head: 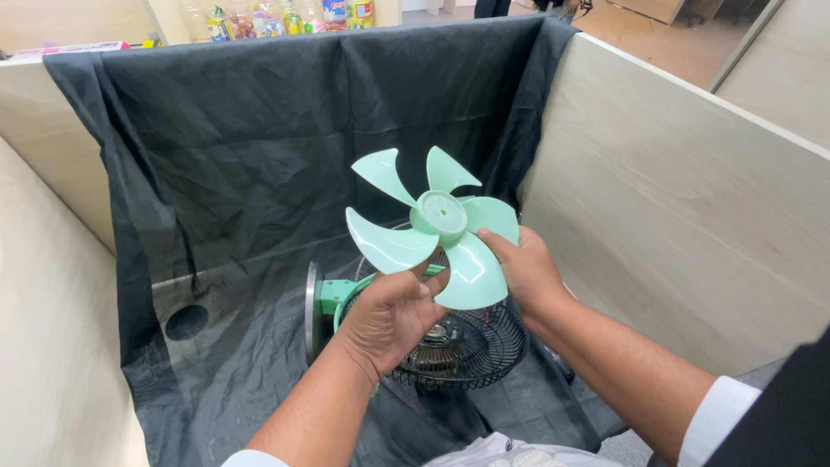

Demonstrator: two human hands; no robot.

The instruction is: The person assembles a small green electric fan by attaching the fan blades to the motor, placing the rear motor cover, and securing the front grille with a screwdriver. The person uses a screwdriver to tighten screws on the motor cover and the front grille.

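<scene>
Both my left hand (389, 311) and right hand (519, 264) grip the mint-green fan blade (437, 227), held clear above the black rear grille (462, 346) lying on dark cloth (233, 199). Blade off its motor; next, I judge, steady handling by the blades' edges.

Pale wood-grain panels (683, 199) wall in the worktop on the left, back and right. A black cloth (259, 147) hangs over the back panel and spreads wrinkled across the worktop. Behind the back panel stands a row of bottles (285, 17) with coloured labels. Beyond the right panel, a tan floor (666, 43) shows under even, bright light.
</scene>
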